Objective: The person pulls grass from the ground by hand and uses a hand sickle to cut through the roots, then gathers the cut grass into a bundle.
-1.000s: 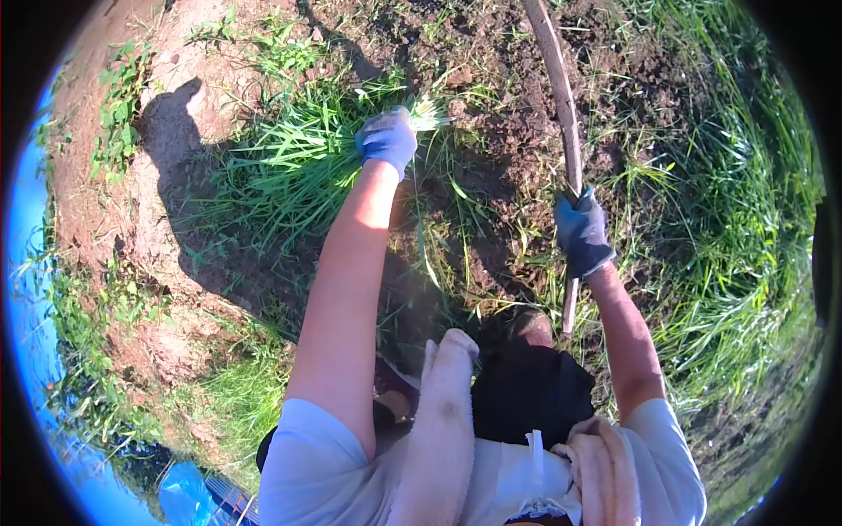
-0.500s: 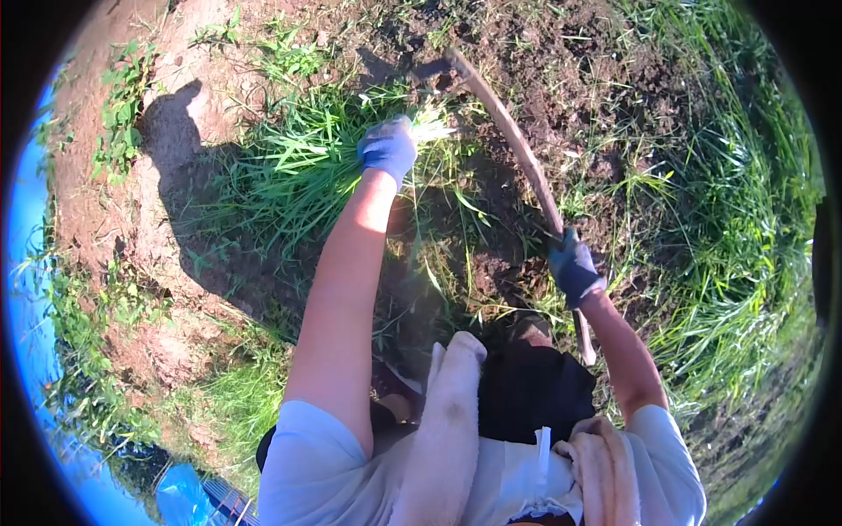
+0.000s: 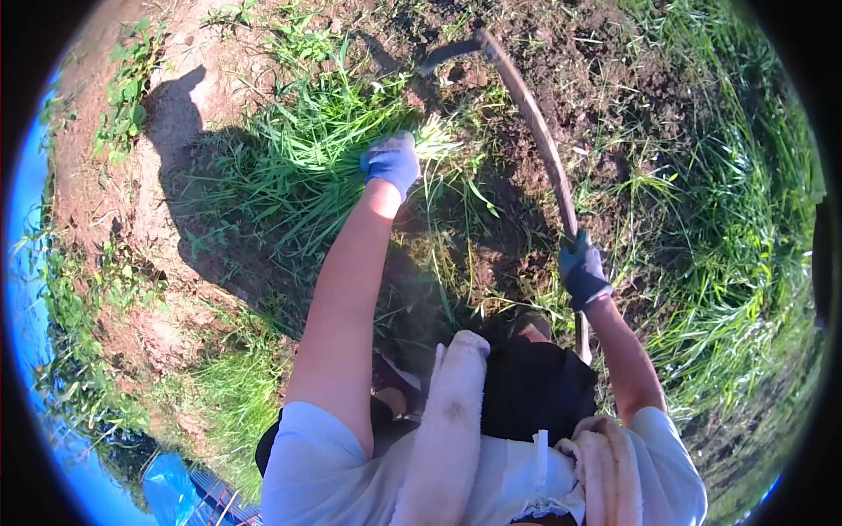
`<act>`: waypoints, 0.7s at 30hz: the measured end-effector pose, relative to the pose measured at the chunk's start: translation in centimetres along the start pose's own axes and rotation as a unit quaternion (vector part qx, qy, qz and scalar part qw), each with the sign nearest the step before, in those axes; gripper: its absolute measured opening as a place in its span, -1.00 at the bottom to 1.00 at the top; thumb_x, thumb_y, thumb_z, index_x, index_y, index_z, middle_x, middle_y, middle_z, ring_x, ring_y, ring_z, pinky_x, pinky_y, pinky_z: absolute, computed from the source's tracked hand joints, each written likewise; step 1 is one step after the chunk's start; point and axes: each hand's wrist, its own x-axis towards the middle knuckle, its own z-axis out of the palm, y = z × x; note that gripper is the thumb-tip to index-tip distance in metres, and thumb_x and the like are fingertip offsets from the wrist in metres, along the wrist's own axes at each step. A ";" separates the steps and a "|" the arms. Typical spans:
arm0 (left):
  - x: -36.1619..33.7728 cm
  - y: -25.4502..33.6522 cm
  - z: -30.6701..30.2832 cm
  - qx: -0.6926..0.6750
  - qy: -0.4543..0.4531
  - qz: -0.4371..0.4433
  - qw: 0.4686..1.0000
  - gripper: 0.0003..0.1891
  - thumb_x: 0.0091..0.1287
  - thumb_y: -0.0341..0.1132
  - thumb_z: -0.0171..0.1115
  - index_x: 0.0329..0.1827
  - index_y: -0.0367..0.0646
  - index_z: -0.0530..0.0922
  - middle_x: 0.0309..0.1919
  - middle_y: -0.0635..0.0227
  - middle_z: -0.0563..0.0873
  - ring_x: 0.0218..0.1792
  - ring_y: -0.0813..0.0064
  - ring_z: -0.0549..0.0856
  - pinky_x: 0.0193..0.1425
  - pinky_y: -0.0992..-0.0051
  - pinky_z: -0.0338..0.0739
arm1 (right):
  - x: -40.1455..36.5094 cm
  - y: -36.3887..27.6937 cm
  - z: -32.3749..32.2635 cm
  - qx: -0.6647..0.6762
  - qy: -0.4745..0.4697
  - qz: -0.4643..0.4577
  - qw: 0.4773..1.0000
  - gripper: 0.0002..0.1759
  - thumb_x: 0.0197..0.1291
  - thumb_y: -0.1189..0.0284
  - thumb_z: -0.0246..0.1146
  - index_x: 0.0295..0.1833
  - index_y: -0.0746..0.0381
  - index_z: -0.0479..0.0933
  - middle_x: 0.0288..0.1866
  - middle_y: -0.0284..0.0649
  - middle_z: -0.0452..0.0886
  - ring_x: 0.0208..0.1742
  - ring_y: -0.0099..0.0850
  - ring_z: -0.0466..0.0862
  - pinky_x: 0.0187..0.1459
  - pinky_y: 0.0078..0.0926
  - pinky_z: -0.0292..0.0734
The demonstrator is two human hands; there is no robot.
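Note:
My left hand (image 3: 391, 165), in a light grey-blue glove, is closed around a bunch of long green grass (image 3: 316, 145). The pale cut ends stick out to the right of my fist, while the leaves fan out to the left over the soil. In a dark glove, my right hand (image 3: 585, 270) grips the lower part of the long wooden handle of a sickle (image 3: 542, 131). Its narrow dark blade points left from the far end of the handle, just beyond the grass and apart from it. My fingers partly hide the handle.
Bare brown soil (image 3: 596, 79) with scattered cut stems lies ahead. Tall grass (image 3: 737, 219) stands along the right. A pale dirt strip (image 3: 158, 237) runs on the left, with leafy weeds (image 3: 123, 105). A blue plastic bag (image 3: 171, 486) sits at lower left. A towel (image 3: 443, 421) hangs from my neck.
The sickle's head has swung up and to the right, away from the grass, and my right hand has shifted slightly down and right. My left hand has dropped a little, still holding the bunch.

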 end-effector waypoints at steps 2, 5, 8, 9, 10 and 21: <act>0.2 -0.1 0.5 0.018 0.008 0.029 0.999 -0.68 0.27 -0.29 -0.05 0.05 -0.11 0.48 -0.23 0.14 0.68 -0.32 0.15 0.70 -0.32 0.16 0.58 | -4.3 12.5 6.4 -0.003 -0.077 0.029 0.997 -0.61 0.22 0.34 0.14 0.10 0.33 0.42 -0.26 0.09 0.66 -0.21 -0.03 0.68 -0.23 -0.22 0.57; -3.0 1.3 -1.7 -0.112 0.014 0.045 0.993 -0.85 0.10 -0.26 0.16 -0.30 -0.01 0.62 -0.30 0.20 0.72 -0.28 0.10 0.72 -0.18 0.16 0.60 | -11.7 12.1 3.0 0.108 -0.118 0.173 0.972 -0.53 0.20 0.31 0.26 0.15 0.30 0.39 -0.29 -0.21 0.67 -0.39 -0.50 0.61 -0.37 -0.45 0.51; -4.3 2.1 -0.7 -0.087 0.015 0.136 0.987 -0.89 0.12 -0.28 0.14 -0.33 0.00 0.59 -0.41 0.19 0.70 -0.36 0.17 0.71 -0.27 0.21 0.58 | -7.9 10.4 3.2 0.203 -0.061 0.154 0.965 -0.61 0.20 0.29 0.27 0.04 0.31 0.44 -0.44 -0.26 0.60 -0.48 -0.61 0.51 -0.48 -0.49 0.43; -4.0 2.0 -0.6 -0.087 0.018 0.137 0.987 -0.89 0.12 -0.28 0.14 -0.33 0.00 0.59 -0.41 0.19 0.70 -0.36 0.17 0.71 -0.27 0.21 0.58 | -5.8 7.1 2.8 0.305 -0.027 0.121 0.944 -0.63 0.22 0.27 0.24 -0.02 0.32 0.46 -0.50 -0.26 0.58 -0.50 -0.60 0.50 -0.50 -0.51 0.40; -3.5 1.4 -0.3 -0.065 0.086 0.130 0.986 -0.90 0.14 -0.28 0.13 -0.32 0.01 0.57 -0.49 0.22 0.66 -0.41 0.20 0.69 -0.31 0.20 0.56 | -3.2 3.4 1.1 0.217 -0.021 0.107 0.970 -0.65 0.24 0.27 0.22 -0.04 0.33 0.46 -0.53 -0.28 0.55 -0.53 -0.60 0.49 -0.54 -0.53 0.36; 4.2 -4.1 0.5 -0.069 -0.055 -0.038 0.995 -0.62 0.20 -0.27 0.05 0.11 0.01 0.47 -0.01 -0.08 0.63 -0.07 0.04 0.68 0.00 0.08 0.57 | -1.3 4.4 5.2 0.154 -0.055 0.025 0.986 -0.57 0.18 0.21 0.25 0.00 0.33 0.43 -0.33 -0.03 0.67 -0.30 -0.16 0.70 -0.29 -0.27 0.53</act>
